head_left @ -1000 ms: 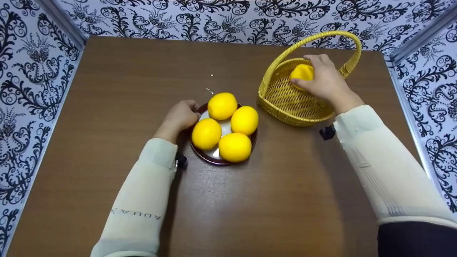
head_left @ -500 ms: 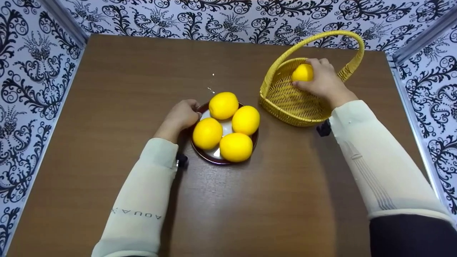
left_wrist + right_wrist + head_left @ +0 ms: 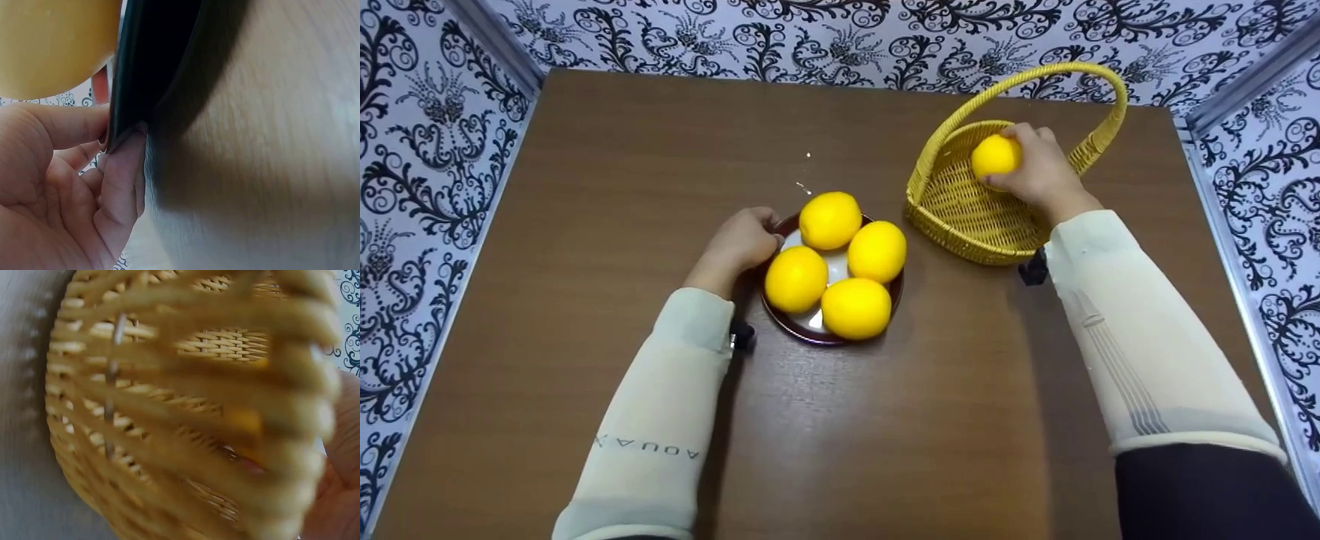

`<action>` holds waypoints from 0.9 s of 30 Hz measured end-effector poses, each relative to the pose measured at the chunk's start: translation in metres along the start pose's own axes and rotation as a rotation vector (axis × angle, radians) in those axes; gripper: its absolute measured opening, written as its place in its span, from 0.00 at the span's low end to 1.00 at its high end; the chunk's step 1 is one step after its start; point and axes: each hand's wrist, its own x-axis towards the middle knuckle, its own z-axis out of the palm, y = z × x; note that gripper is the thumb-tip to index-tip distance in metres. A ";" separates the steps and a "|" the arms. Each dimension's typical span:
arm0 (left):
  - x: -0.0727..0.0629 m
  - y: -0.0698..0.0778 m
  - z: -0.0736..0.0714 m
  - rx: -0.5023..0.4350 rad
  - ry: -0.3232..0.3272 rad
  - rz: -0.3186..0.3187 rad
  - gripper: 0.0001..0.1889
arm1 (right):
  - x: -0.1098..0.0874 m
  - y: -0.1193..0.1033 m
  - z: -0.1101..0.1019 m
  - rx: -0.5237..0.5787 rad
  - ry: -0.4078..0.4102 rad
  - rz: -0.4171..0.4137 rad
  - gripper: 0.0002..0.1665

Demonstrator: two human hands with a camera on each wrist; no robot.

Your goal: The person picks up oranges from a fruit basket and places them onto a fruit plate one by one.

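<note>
In the head view my left hand [image 3: 741, 244] pinches the left rim of a dark-rimmed plate [image 3: 810, 335] with a pale middle. Thumb and fingers lie on either side of that rim in the left wrist view, where the plate's edge [image 3: 126, 84] looks tilted by the camera. Several yellow lemons [image 3: 855, 309] rest on the plate. My right hand [image 3: 1039, 174] reaches over the near right side of a yellow wicker basket [image 3: 975, 247] and holds another lemon [image 3: 995, 156] inside it, near the back. Basket weave [image 3: 185, 382] hides most of this lemon in the right wrist view.
The basket's tall arched handle [image 3: 1035, 73] rises above the right hand. Brown wooden table [image 3: 930, 420] lies under everything, with patterned panels [image 3: 840, 45] at its back and sides. Small white specks [image 3: 802, 187] show behind the plate.
My right forearm has swung to the left, while that hand and its lemon shift only slightly within the basket. The left hand and the plate stay where they were.
</note>
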 end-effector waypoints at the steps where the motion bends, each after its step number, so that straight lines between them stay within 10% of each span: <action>1: 0.000 0.000 0.000 0.001 -0.001 0.004 0.06 | 0.001 -0.001 0.001 0.000 0.001 0.000 0.52; 27: -0.001 -0.001 0.000 -0.007 -0.001 0.011 0.07 | -0.010 0.000 0.004 0.022 -0.008 -0.003 0.47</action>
